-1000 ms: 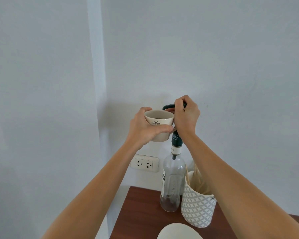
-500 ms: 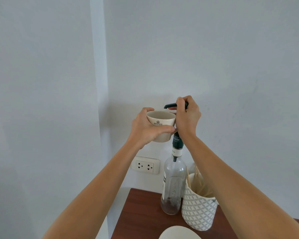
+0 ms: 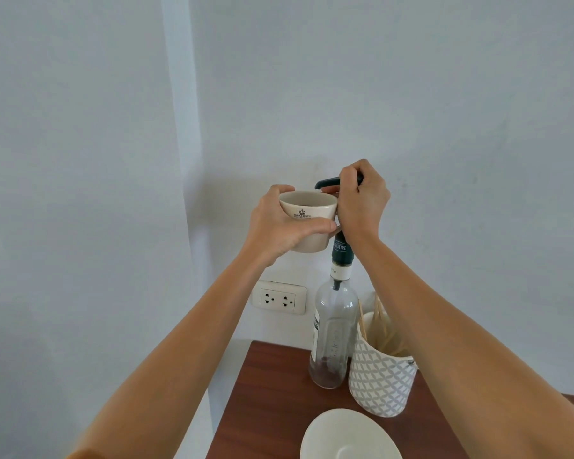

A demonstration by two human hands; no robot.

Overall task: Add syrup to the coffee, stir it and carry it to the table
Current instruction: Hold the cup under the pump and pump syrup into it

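Note:
A cream coffee cup with a dark crest is held up in the air by my left hand, which wraps its side. Its rim sits right under the black spout of the pump on a tall glass syrup bottle. The bottle stands on the wooden counter and is nearly empty, with a little dark syrup at the bottom. My right hand is closed over the pump head. The cup's contents are hidden by its rim.
A white patterned pot with wooden stir sticks stands just right of the bottle. A white saucer lies at the counter's near edge. A double wall socket is behind, left of the bottle. White walls meet in a corner at left.
Hands, cup and pump keep the same hold. The whole scene sits slightly lower in view. No clear pump travel is visible.

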